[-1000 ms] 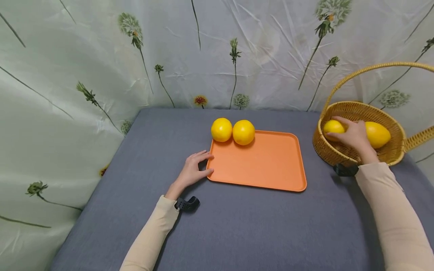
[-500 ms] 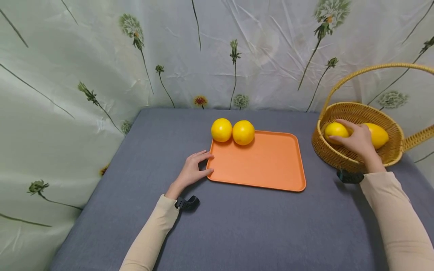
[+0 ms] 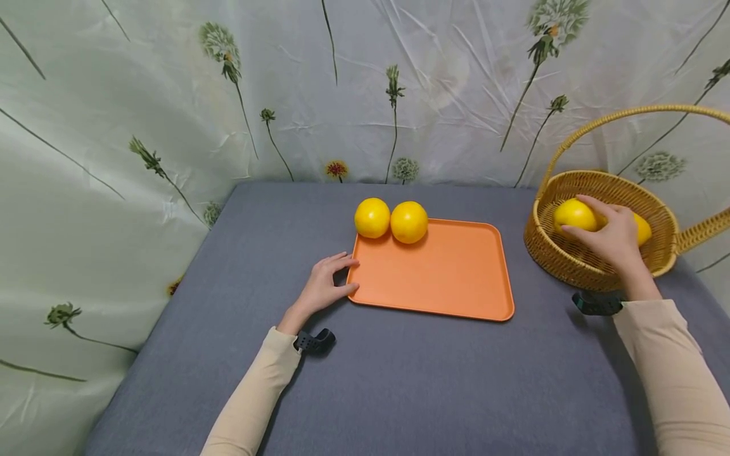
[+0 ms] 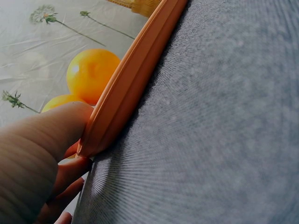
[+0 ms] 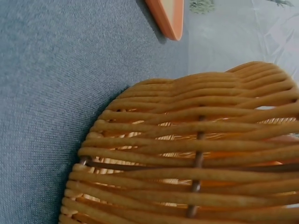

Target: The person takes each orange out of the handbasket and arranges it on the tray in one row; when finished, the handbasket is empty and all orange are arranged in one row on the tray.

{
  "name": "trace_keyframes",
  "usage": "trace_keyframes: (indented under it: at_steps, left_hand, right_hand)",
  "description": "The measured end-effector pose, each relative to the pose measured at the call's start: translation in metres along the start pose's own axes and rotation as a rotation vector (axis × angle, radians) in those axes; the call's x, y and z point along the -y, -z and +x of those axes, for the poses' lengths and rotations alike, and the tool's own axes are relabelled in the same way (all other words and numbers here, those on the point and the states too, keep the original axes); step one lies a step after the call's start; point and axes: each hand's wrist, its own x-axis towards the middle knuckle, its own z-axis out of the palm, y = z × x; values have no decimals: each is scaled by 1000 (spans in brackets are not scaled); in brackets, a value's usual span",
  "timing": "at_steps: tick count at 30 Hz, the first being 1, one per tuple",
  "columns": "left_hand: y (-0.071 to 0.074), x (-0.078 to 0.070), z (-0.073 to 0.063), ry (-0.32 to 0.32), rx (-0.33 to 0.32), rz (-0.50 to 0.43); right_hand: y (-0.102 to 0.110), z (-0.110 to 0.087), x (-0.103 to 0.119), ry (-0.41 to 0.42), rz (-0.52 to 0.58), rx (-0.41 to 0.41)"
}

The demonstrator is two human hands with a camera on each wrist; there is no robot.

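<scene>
Pick-up step, I reckon: right hand (image 3: 614, 239) pinching a yellow fruit (image 3: 573, 215) at frame right, left hand (image 3: 321, 288) loosely spread against the tray (image 3: 436, 278). Next should be clearing the basket (image 3: 550, 256).

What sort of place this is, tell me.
Probably a small staged setup, perhaps indoors: a wrinkled, flower-printed sheet backs a grey-covered table, on which sit an orange tray and a wicker basket.

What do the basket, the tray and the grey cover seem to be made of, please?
Basket: wicker or wicker-look plastic, with a slight sheen; strands weave around uprights.
Tray: probably moulded plastic with a satin-matte finish; it is evenly orange, with a smooth raised rim.
Grey cover: likely matte woven fabric; fine texture shows close up, but the fibre cannot be told.
</scene>
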Motion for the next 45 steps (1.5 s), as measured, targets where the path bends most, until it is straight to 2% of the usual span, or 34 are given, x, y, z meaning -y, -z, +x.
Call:
trace_keyframes:
  at_steps: [10,19,29,39,45]
  left_hand:
    - [-1,3,1,-4,-5,2]
    - [-1,4,0,1,-3,6]
    - [-2,5,0,-6,-5,8]
    - [-2,4,0,-8,-8,9]
    - [-1,3,0,0,-5,5]
  right_hand:
    - [-2,-2,3,11,0,-104]
    - [-1,-4,17,25,35,-178]
    - [-4,-8,31,119,127,-265]
    - [-12,-9,42,156,258,-258]
    - [-17,-9,47,245,307,-253]
